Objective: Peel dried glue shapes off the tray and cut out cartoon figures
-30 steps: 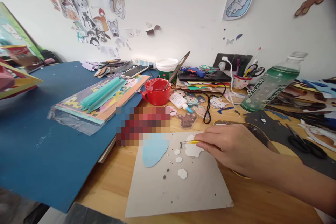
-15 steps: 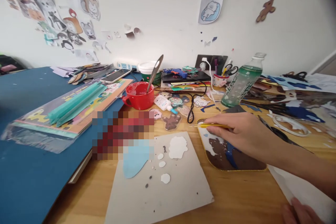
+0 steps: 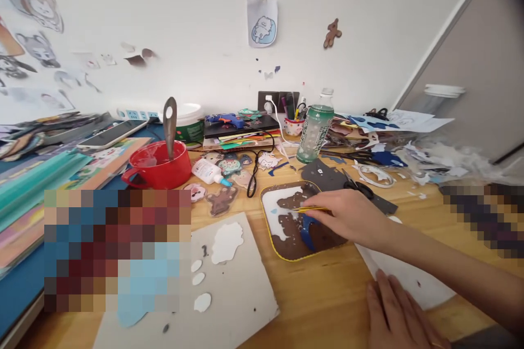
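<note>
My right hand (image 3: 347,217) is closed around thin yellow tweezers (image 3: 313,209), their tips over a rounded brown mat (image 3: 289,248) with a yellow rim. On that mat lie white cut scraps (image 3: 268,202) and a curved blue piece (image 3: 307,234). At the lower right, my left hand (image 3: 397,313) rests with fingers stretched out at the edge of a white paper sheet (image 3: 426,289). Left of the mat, a grey card (image 3: 241,294) bears a white cloud-like cut-out (image 3: 221,242), smaller white ovals (image 3: 202,302) and a light blue piece (image 3: 131,316), partly blurred out.
Behind are a red mug (image 3: 164,166) with a metal handle sticking up, a glue bottle (image 3: 208,172), and a green-tinted plastic bottle (image 3: 315,131). Black scissors (image 3: 360,188) lie beyond my right hand on dark grey sheet (image 3: 321,173). Paper scraps crowd the right side.
The view has swung right, showing more of the right side and my left hand. The tweezers have moved from the mat's far left edge inward over its white scraps.
</note>
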A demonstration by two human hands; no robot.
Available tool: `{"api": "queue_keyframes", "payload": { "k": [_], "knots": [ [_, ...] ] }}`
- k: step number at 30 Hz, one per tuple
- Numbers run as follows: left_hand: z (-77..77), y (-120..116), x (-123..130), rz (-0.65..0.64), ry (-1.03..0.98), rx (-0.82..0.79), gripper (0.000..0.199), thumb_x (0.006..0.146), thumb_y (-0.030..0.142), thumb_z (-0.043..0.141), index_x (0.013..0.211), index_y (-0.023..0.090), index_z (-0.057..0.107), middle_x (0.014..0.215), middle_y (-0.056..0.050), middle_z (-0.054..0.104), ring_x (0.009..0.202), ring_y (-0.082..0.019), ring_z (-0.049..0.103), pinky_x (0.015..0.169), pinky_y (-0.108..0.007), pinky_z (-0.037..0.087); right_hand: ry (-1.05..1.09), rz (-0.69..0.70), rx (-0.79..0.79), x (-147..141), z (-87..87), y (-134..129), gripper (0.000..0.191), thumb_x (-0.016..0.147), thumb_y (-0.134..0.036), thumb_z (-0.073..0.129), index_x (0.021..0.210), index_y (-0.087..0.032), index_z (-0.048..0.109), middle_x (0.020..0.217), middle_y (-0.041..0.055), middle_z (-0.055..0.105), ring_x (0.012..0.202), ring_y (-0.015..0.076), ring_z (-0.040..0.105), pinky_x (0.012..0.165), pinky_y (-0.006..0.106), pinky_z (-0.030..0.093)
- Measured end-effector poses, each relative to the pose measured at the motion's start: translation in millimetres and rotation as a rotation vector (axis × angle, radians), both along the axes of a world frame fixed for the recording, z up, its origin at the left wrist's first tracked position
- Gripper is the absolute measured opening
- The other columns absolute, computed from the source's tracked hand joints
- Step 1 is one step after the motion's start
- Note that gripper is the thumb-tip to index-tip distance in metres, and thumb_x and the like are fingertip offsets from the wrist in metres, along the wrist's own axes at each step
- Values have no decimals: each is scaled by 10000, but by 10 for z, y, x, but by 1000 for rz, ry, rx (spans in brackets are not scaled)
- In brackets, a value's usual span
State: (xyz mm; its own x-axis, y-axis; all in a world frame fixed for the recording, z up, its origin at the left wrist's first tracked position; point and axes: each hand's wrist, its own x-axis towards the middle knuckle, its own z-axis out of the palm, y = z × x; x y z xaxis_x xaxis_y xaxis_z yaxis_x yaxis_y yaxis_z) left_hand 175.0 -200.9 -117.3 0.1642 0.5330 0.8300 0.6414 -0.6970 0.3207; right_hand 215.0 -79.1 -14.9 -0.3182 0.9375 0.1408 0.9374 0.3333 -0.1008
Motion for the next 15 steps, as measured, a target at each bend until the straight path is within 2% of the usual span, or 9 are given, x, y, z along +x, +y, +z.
{"api": "queue_keyframes", "payload": {
  "k": [5, 9, 15],
  "knots": [
    [-59, 17, -25, -47, 75, -3, 393, 872, 207, 339, 800, 46, 691, 916, -126, 682, 825, -258, 653, 612, -314, 603, 45, 45, 7, -128, -122, 123, 205, 881, -249, 486, 980, -247, 665, 989, -5, 685, 882, 185, 630, 771, 292, 461],
    [-96, 2, 12, -28, 39, -2, 403, 866, 203, 328, 799, 41, 691, 916, -133, 680, 824, -258, 652, 607, -316, 602, 57, 53, 26, -140, -149, 142, 216, 887, -251, 475, 996, -238, 662, 1000, 3, 682, 886, 188, 628, 781, 303, 460],
    [-22, 36, -23, -7, 21, 47, 403, 870, 169, 315, 770, 64, 691, 863, -88, 697, 782, -223, 659, 581, -279, 597, 48, 82, -8, -149, -117, 135, 212, 880, -222, 477, 965, -228, 671, 944, 20, 692, 835, 179, 637, 737, 277, 457]
  ]
}}
